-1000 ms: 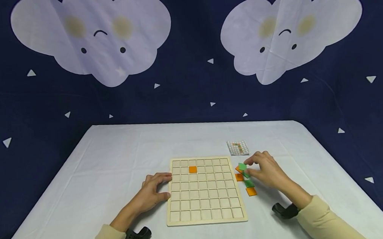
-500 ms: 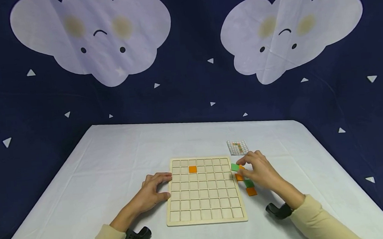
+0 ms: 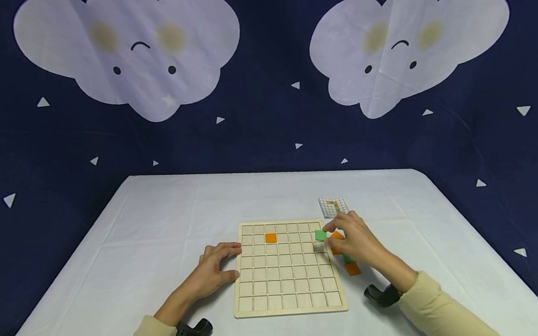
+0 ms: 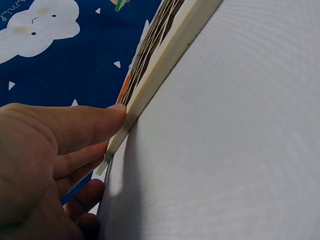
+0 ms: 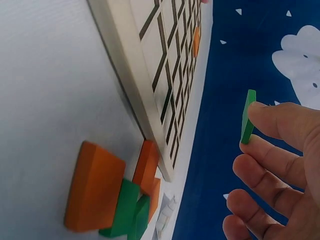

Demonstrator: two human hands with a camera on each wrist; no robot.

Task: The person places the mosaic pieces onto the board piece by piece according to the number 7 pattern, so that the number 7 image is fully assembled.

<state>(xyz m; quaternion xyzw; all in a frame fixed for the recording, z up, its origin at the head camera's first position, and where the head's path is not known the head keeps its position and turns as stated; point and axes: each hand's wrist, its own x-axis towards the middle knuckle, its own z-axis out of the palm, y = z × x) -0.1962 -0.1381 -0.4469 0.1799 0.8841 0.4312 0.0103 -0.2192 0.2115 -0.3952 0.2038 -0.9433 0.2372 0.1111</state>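
Observation:
Between thumb and forefinger, my right hand pinches a square green tile, held over the right edge of the wooden grid board. The right wrist view shows that green tile raised above the board's surface, the other fingers loosely bent. My left hand rests against the board's left edge, thumb and fingertips touching the rim. One orange tile lies in a cell of the second row from the far side.
Loose orange tiles and green tiles lie on the white cloth just right of the board, partly behind my right hand. A small printed grid card lies beyond them. A dark cloud-patterned curtain hangs behind the table.
My right hand has carried the green tile leftward from the loose tiles to over the board's right edge. My left hand and the board have stayed put.

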